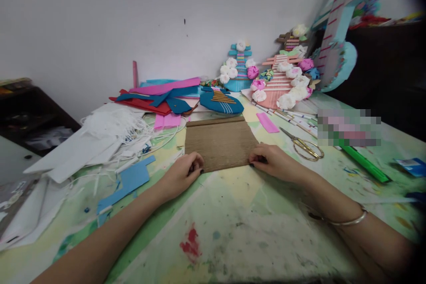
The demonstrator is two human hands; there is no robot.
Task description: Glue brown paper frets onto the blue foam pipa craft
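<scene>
A brown sheet with fine ribs, like crepe paper (pixel 221 144), lies flat in the middle of the table, with a folded strip along its far edge. My left hand (pixel 184 169) pinches its near left corner between thumb and fingers. At the near right corner, my right hand (pixel 274 162) holds the sheet in the same kind of pinch. Scissors with gold handles (pixel 304 145) rest to the right of the sheet, beyond my right hand. Just past the sheet's far edge sits a dark blue instrument-shaped piece (pixel 221 102) with brown strips and white strings.
White foam sheets and strings (pixel 103 128) are piled at left, beside a blue cut-out (pixel 135 177). Coloured paper (pixel 166 91) is stacked at the back. Flower-decorated instrument models (pixel 281 82) stand by the wall. A green box cutter (pixel 366 162) lies at right.
</scene>
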